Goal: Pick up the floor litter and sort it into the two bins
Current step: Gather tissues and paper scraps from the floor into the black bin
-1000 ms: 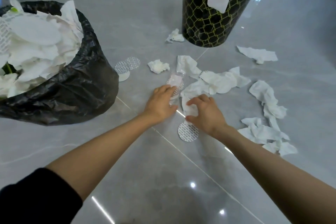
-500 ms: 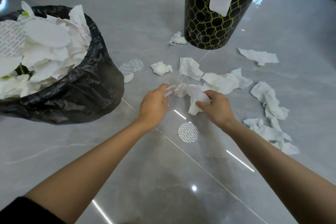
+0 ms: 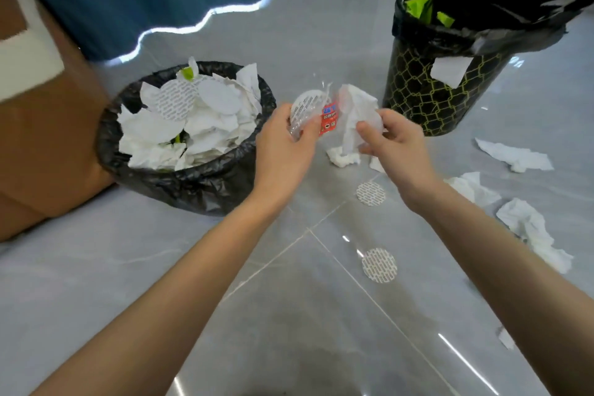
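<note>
Crumpled white tissue (image 3: 356,109) sits clutched in right grip (image 3: 398,145), clear red-labelled wrapper (image 3: 328,118) pinched in left grip (image 3: 283,151)

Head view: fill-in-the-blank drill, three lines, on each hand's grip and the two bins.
1. The right hand grips a crumpled white ____.
2. The left hand grips a clear plastic wrapper bearing a ____ label.
3. The low black-bagged bin heaped with white paper stands to the ____ of the tall black lattice-patterned bin.
Missing words: tissue; red; left.
</note>
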A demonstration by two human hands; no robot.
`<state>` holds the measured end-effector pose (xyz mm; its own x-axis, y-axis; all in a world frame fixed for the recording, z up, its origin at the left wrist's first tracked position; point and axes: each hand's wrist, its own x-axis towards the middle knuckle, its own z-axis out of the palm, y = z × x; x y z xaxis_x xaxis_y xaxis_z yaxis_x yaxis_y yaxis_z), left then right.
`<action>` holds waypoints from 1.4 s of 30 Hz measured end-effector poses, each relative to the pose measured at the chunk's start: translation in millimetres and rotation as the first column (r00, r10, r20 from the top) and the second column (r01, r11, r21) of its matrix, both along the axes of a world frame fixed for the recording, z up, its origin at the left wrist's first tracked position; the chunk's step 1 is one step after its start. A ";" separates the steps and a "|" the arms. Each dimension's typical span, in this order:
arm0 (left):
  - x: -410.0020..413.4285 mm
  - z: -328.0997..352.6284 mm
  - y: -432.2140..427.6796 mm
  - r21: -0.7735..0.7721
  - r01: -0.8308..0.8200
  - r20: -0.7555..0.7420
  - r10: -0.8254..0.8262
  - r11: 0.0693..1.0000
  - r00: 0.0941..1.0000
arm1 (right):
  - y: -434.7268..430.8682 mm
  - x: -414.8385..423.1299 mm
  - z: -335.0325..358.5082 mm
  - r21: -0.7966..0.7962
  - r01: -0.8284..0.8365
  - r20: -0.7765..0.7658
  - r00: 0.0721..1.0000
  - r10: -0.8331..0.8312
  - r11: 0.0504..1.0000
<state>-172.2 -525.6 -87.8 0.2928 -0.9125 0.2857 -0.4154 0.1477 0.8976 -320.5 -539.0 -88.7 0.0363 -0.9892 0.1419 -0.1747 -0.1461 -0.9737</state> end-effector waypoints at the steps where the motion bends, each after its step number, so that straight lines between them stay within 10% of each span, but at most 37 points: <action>1: 5.5 8.2 2.0 -0.021 -0.004 -0.017 0.004 1.000 1.000 | -3.2 9.3 6.7 -0.032 -0.015 -0.012 1.000 0.015 0.999; 9: 90.6 39.1 9.8 -0.075 -0.218 -0.113 0.209 0.973 0.971 | -36.5 107.7 39.2 -0.174 -0.161 -0.161 0.978 0.133 0.972; 20: 159.1 21.3 5.8 -0.025 -0.302 0.315 0.294 0.953 0.902 | -47.5 174.6 31.1 -0.109 -0.486 -0.710 0.648 0.274 0.867; 23: 163.0 13.5 -1.5 0.015 -0.391 0.623 0.298 0.920 0.724 | -62.0 177.1 31.4 -0.003 -0.516 -0.789 0.527 0.315 0.856; 32: 193.1 -24.7 -46.1 0.633 -0.253 0.709 -0.417 0.731 0.569 | -95.4 203.8 21.6 0.408 -0.548 -0.886 -0.043 0.462 0.730; 42: 203.3 -55.9 -76.4 0.823 -0.241 0.560 -0.661 0.515 0.499 | -115.7 236.1 -2.3 0.579 -0.478 -0.815 -0.375 0.443 0.660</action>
